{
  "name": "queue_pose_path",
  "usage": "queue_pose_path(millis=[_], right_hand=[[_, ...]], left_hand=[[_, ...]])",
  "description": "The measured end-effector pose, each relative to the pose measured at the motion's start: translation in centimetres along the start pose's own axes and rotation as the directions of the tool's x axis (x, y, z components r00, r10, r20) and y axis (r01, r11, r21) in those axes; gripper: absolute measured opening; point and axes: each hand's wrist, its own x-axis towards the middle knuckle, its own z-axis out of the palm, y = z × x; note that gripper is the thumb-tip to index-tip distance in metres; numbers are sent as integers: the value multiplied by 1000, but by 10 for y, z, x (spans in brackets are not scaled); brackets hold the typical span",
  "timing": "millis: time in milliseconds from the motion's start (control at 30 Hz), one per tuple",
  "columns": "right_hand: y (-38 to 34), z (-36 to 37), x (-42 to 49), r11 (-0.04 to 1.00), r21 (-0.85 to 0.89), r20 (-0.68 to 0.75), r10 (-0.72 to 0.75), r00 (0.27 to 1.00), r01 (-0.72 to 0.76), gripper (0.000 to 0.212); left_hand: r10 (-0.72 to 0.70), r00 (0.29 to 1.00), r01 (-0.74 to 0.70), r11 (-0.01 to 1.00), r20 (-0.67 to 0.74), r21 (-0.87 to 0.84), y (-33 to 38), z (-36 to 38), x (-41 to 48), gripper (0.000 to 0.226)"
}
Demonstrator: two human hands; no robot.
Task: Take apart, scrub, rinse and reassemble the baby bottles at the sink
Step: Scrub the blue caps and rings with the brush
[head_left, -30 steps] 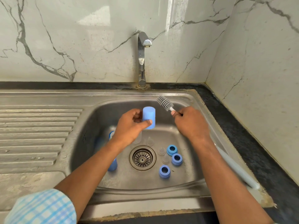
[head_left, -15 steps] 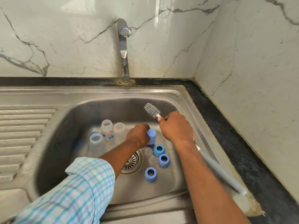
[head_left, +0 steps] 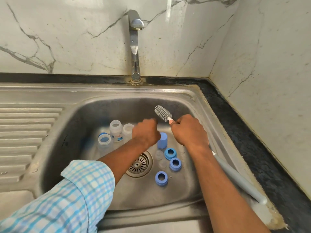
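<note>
Surface: stainless steel sink [head_left: 107, 93] with a ribbed drainboard [head_left: 25, 128] on its left, set in a black counter [head_left: 244, 132].
Room: white walls [head_left: 67, 39] with grey veins meet in a corner at the right; a steel tap [head_left: 134, 47] rises behind the basin.
Basin floor: three clear bottles [head_left: 116, 132] stand upright left of the drain [head_left: 139, 163]; three blue rings [head_left: 175, 163] and two clear teats [head_left: 159, 154] lie to its right.
Blue cap [head_left: 162, 141]: upright, low in the basin, between the two hands.
Left hand [head_left: 145, 133]: knuckles up, fingers curled under, blurred; it lies against the cap's left side, and whether it grips the cap cannot be told. A checked sleeve [head_left: 67, 199] covers the forearm.
Right hand [head_left: 190, 132]: fist wrapped round the brush [head_left: 163, 113] just below its grey bristle head, which points up toward the back wall; the long handle runs back beside the forearm to the sink's right rim.
</note>
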Motion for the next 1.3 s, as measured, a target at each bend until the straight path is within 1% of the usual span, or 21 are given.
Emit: queue_pose_path(millis=[67,100,167,267,367,433,500,567,600,700,800,900,967,1067,1100,1133,1167,1200,1233,1267,1300], right_hand=[[2,-3,0,1000,-5,-7,6,1000,-6,36],[4,-4,1,1000,-7,-6,13,1000,-13,35],[2,-4,-1,1000,-6,5,5,1000,-5,34],[0,0,-2,1000,-13,22,-3,1000,3,36],[0,3,0,1000,-15,19,-7,1000,7,40],[0,3,0,1000,-18,22,-7,1000,7,44],[0,3,-1,1000,-14,27,-6,1000,6,45],[-1,3,-2,1000,-13,29,-5,1000,6,44],[-2,4,-2,1000,-13,30,-6,1000,7,45],[-2,5,-2,1000,-22,30,-8,1000,8,47],[-2,5,-2,1000,-28,32,-1,1000,2,46],[-3,5,-2,999,-39,29,-5,1000,6,40],[-5,4,-3,998,-54,24,-24,999,25,32],[-10,2,-8,991,-82,35,-100,994,102,19],[-13,1,-11,986,-96,39,-133,990,136,17],[-17,-1,-14,980,-110,39,-165,985,169,15],[-21,-2,-18,972,-121,41,-198,979,201,14],[-24,-3,-21,965,-122,36,-230,972,233,12],[-27,-4,-23,958,-112,27,-263,964,265,10],[-30,-5,-26,953,-92,15,-290,957,290,11],[-33,-8,-30,948,-69,-4,-312,950,311,13]], left_hand=[[-31,979,20,998,-203,-57,-9,-29,-1,28],[-68,960,40,993,-271,-108,-18,-40,1,27],[-180,929,127,976,-323,-180,-52,-60,1,25],[-363,905,333,929,-222,-161,-108,-69,4,31],[-418,908,417,908,-27,-39,-148,-63,7,30],[-394,909,389,919,136,64,-159,-59,9,33],[-331,899,304,943,288,136,-167,-55,12,49],[-252,895,204,965,370,163,-169,-52,14,62],[-213,900,158,973,382,170,-169,-51,14,60],[-127,918,60,981,376,184,-170,-48,20,35],[-163,903,92,977,397,191,-173,-46,23,44],[-236,892,143,956,385,256,-169,-51,19,41],[-248,908,135,937,339,323,-164,-59,14,36],[-203,951,103,918,232,383,-160,-78,10,37],[-182,965,106,929,188,355,-161,-85,7,40],[-154,980,114,955,127,275,-162,-94,4,42],[-136,989,128,982,51,139,-160,-101,-2,43],[-132,991,131,990,-29,-44,-157,-107,-10,41],[-159,983,122,943,-96,-309,-152,-111,-19,36],[-227,969,124,790,-99,-600,-144,-113,-30,32],[-277,961,137,561,-29,-817,-135,-113,-42,30]])
